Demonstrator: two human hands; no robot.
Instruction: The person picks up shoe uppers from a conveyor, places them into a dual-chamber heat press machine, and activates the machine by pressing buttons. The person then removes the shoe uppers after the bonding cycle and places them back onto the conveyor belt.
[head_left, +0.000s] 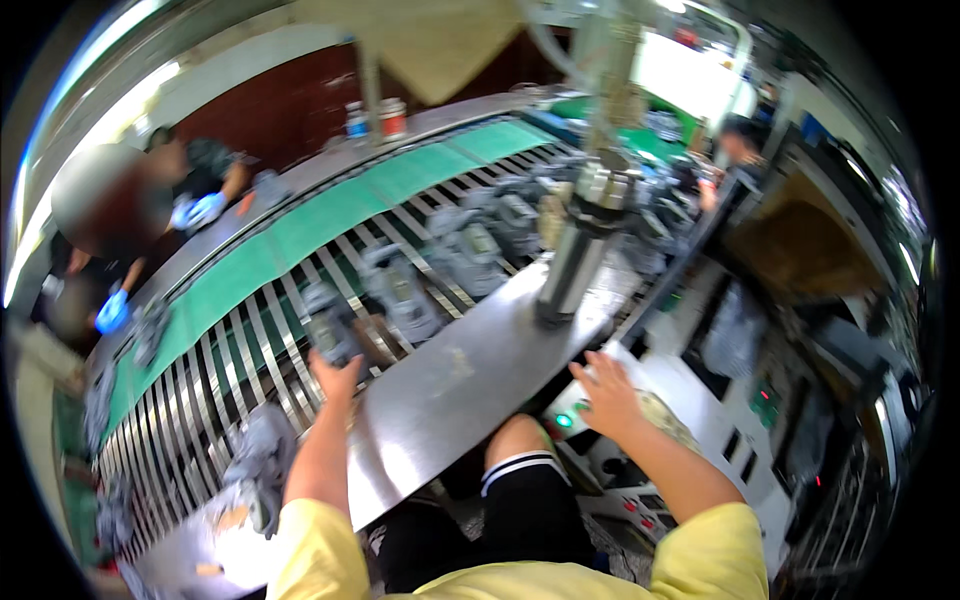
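At the slats' near edge, my left hand (337, 378) has its thumb and fingers around the near end of a grey shoe (331, 322). The shoe points away from me, and its far part rests over the slats. My right hand (607, 392) is held with fingers spread and nothing in it, above a pale machine panel (690, 395). Just below its fingertips glows a green button (564, 420). More grey shoes, such as one beside the held shoe (400, 292), lie in a row along the slatted conveyor (235, 350).
A metal shelf (440, 400) lies between me and the slats. From it rises a steel post (580, 260). Past the slats runs a green belt (330, 220). Blue-gloved co-workers' hands (200, 210) are at the far left. Grey shoes (262, 450) also lie near left.
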